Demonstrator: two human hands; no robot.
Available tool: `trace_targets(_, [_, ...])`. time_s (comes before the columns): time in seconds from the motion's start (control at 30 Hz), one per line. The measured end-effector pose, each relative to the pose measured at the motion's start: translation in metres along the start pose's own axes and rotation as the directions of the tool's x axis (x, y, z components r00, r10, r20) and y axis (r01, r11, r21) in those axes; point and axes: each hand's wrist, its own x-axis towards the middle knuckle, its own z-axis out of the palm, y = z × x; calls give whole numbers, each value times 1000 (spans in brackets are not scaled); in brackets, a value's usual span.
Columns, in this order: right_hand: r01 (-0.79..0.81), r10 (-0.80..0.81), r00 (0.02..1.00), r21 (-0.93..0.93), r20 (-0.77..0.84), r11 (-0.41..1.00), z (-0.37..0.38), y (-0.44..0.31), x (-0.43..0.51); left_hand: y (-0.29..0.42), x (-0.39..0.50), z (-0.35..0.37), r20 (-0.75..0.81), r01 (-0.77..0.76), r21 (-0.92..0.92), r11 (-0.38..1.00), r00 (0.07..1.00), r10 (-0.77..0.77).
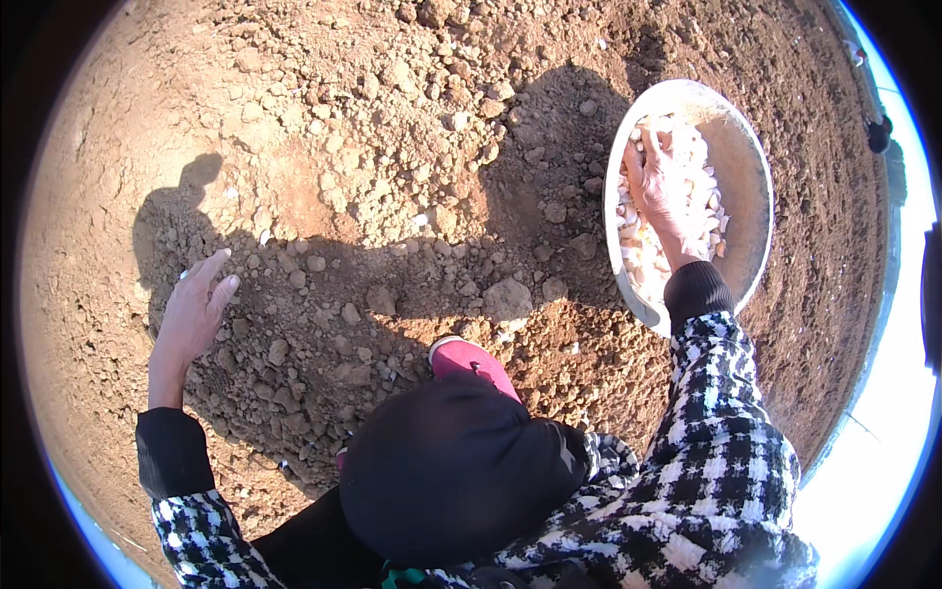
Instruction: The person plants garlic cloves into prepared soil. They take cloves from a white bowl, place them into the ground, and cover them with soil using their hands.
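My right hand [660, 193] reaches into a pale oval basin [745, 184] at the right. Its fingers press down among a heap of garlic cloves [700, 177], and the fingertips are partly hidden. Whether any cloves are gripped there I cannot tell. Over the cloddy brown soil [287, 353] on the left is my left hand [193, 305], thumb apart from the extended fingers. A small white spot shows at the edge of those fingers, too small to identify. Several whitish pieces, perhaps cloves, lie on the ground, one of them [420, 220] in the middle.
A pink shoe [471, 362] stands on the soil before me, beside a dark rounded knee [456, 471]. One large clod [508, 299] lies ahead of the shoe. My shadow falls across the ground. Another person [879, 135] appears small at the far right edge of the field.
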Motion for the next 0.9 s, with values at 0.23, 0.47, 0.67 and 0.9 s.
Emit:
trace_targets(0.23, [-378, 390, 894, 839, 220, 391, 11, 35, -24, 105, 37, 63, -128, -121, -694, 709, 991, 43])
trace_targets(0.47, [-310, 424, 811, 911, 403, -273, -86, -22, -34, 183, 27, 136, -124, -116, -975, -187, 992, 28])
trace_targets(0.67, [-305, 48, 943, 915, 328, -266, -97, -203, -55, 229, 33, 171, 73, 199, -563, -802, 979, 191])
trace_targets(0.9, [61, -352, 936, 993, -22, 99, -53, -281, -89, 165, 39, 179, -246, 158, -224, -962, 946, 213])
